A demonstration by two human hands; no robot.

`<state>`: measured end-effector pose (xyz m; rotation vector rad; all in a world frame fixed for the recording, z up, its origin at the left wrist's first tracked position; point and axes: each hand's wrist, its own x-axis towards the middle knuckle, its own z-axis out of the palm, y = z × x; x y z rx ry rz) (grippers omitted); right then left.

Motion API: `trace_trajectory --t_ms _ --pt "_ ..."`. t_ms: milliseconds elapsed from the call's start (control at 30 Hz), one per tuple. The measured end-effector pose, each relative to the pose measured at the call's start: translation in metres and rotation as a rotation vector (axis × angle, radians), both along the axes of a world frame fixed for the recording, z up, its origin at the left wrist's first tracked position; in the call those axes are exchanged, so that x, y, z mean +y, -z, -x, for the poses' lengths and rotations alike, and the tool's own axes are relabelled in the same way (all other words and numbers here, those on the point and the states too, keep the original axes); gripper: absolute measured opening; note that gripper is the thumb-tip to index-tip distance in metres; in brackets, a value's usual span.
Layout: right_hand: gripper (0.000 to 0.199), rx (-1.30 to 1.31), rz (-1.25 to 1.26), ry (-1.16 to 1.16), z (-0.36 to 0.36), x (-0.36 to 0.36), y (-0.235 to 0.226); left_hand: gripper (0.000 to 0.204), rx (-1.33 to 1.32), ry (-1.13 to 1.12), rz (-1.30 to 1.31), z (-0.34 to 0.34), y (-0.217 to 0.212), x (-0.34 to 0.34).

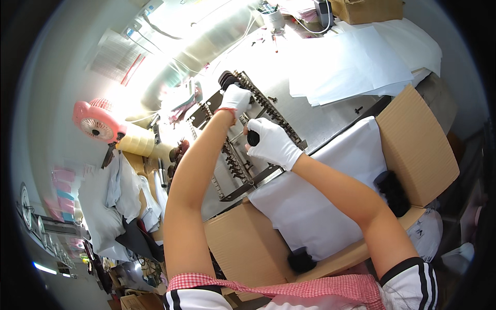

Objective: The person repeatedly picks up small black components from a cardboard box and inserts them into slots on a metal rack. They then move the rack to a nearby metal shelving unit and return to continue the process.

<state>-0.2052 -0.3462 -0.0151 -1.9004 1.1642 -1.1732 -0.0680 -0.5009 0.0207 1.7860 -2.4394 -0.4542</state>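
Your right hand (274,143) pinches a black disc (253,138); your left hand (236,98), grip unclear, is far along the metal rack (266,105).

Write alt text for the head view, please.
A white-gloved right hand holds a small dark round piece over a metal rack, while the gloved left hand is at dark rounded pieces near the rack's far end. Nearer the camera sits an open cardboard box with white sheeting; a pink fan is at left.
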Motion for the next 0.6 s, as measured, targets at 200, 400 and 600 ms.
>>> trace_trajectory --t_ms 200,400,600 --pt "0.049 -0.185 -0.019 0.189 -0.004 -0.004 0.007 0.031 -0.532 -0.175 0.259 0.016 -0.029 0.037" --pt "0.082 -0.29 0.098 0.113 -0.005 -0.01 0.01 0.036 0.147 -0.126 -0.181 -0.005 -0.042 0.11" --pt "0.067 -0.191 0.19 0.024 -0.002 -0.001 0.003 0.04 0.135 0.043 -0.574 -0.02 -0.076 0.115"
